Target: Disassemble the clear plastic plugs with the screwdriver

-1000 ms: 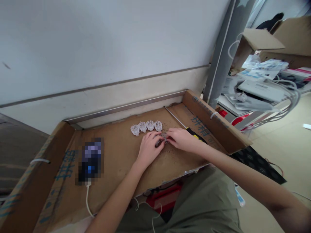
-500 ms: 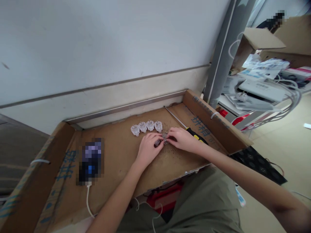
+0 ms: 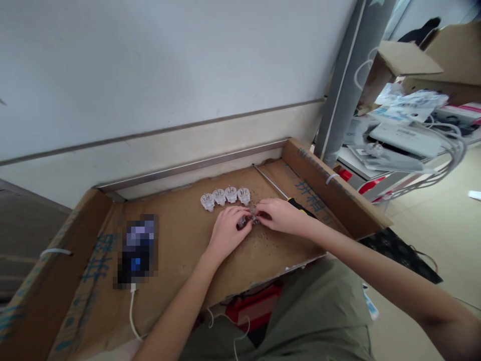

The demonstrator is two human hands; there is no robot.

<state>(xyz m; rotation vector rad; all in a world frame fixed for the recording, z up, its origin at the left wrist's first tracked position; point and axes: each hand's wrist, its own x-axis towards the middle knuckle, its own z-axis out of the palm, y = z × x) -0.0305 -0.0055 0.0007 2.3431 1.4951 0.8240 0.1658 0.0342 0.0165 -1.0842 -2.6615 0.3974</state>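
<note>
Just below centre frame, the left hand (image 3: 230, 228) and right hand (image 3: 278, 215) pinch a partly hidden clear piece (image 3: 254, 217) between nearly closed fingertips, below four transparent plugs (image 3: 230, 194).

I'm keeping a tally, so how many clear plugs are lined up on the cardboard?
4, in a row beyond the left hand: leftmost plug, second plug, third plug, rightmost plug. A clear part between that and the right hand is too hidden to count.
</note>
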